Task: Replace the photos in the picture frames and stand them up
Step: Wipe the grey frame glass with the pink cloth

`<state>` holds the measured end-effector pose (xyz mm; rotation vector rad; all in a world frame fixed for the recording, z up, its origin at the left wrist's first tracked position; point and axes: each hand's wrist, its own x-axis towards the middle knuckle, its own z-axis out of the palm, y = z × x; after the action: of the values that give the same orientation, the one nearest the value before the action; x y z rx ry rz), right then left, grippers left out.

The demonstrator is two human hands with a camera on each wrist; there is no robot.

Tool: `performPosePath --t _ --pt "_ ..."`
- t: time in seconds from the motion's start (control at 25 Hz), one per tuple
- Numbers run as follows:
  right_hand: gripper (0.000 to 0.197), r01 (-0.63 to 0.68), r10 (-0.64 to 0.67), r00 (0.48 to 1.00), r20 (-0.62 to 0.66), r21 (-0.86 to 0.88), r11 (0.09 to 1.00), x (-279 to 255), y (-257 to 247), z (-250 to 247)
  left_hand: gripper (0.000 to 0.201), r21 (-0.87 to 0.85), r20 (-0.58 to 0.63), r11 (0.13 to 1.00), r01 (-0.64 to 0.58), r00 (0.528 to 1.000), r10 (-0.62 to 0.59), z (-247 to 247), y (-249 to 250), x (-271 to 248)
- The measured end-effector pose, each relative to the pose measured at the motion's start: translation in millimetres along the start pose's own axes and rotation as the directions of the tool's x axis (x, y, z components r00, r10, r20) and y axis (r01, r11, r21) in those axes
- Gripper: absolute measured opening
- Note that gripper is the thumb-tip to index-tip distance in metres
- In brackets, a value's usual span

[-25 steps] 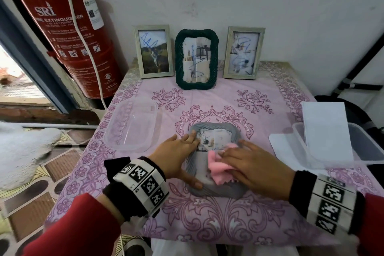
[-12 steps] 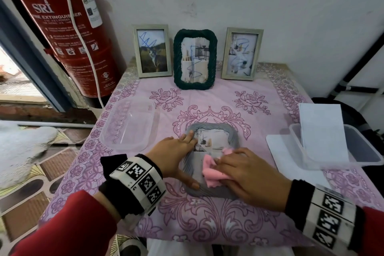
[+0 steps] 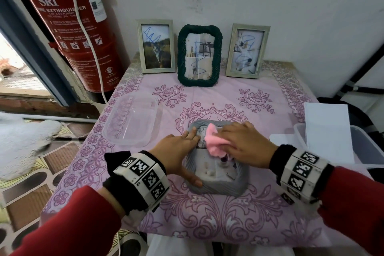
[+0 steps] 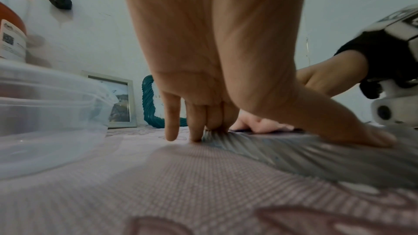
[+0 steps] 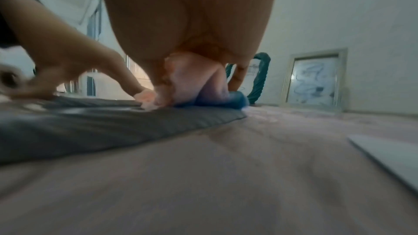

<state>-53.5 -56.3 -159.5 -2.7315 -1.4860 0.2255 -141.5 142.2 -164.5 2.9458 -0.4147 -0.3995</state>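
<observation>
A grey rope-edged picture frame (image 3: 220,185) lies flat, face up, on the pink tablecloth (image 3: 207,218). My left hand (image 3: 178,151) presses its left edge with straight fingers and the thumb on the near corner; the left wrist view shows the same left hand (image 4: 203,78) on the grey frame (image 4: 316,155). My right hand (image 3: 245,143) holds a bunched pink cloth (image 3: 214,141) against the far part of the glass. In the right wrist view the cloth (image 5: 187,85) is bunched under my right hand (image 5: 192,33). Three frames stand against the wall: a pale one (image 3: 156,47), a green rope one (image 3: 199,56), another pale one (image 3: 246,51).
A clear plastic tub (image 3: 131,122) sits left of the grey frame. At the right edge a second clear tub (image 3: 365,147) holds white sheets (image 3: 328,131). A red fire extinguisher (image 3: 70,27) stands beside the table's far left corner.
My right hand has slid the pink cloth from the middle of the glass toward the frame's far end. The left hand stays pressed on the left edge.
</observation>
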Motion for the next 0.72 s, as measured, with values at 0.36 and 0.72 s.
performPosePath --t 0.36,0.72 --pt "0.039 0.219 -0.240 0.970 -0.043 -0.281 0.934 -69.3 -19.8 1.9 0.120 0.043 0.045 0.999 0.012 0.999 -0.014 -4.5 3.1 0.1" --pt "0.038 0.064 -0.040 0.996 0.075 -0.349 0.935 -14.4 -0.3 -7.7 0.116 -0.002 0.081 1.000 0.030 0.996 -0.030 -7.5 4.9 -0.7"
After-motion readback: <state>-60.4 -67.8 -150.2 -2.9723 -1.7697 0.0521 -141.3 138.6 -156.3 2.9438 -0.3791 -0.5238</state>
